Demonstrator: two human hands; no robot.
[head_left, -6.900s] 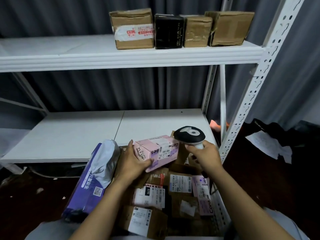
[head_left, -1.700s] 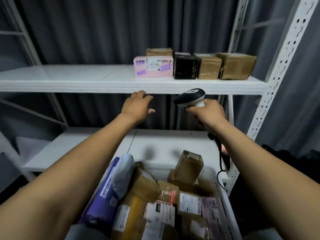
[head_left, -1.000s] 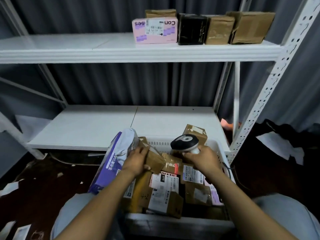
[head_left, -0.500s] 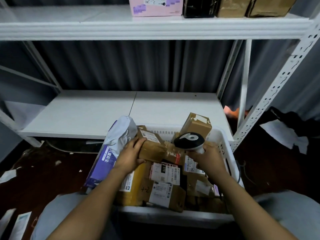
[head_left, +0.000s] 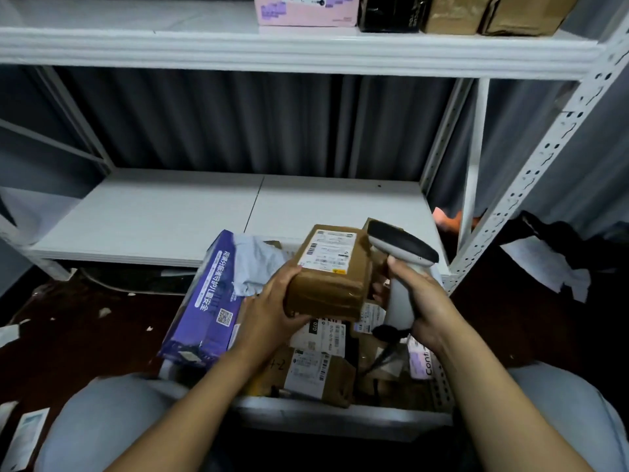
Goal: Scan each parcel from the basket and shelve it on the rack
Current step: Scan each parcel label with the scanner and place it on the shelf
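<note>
While the left hand [head_left: 272,311] holds a brown parcel [head_left: 326,287] by its near end, fingers curled round the underside, the white label [head_left: 328,248] is turned upward, probably so the barcode can be read. The right hand [head_left: 425,308] grips the handle of the scanner [head_left: 401,250], whose dark head sits just beside the parcel's right edge, so the scan looks about to happen or under way. The parcel is held above the white basket [head_left: 340,417], which sits between the person's knees and is packed with labelled cardboard boxes, with a purple package [head_left: 207,294] propped at its left side. On the rack's upper shelf [head_left: 306,52] a pink box [head_left: 306,11], a black box [head_left: 388,11] and two brown boxes [head_left: 452,11] stand touching in a row at the right end. This parcel would likely go beside the pink one.
</note>
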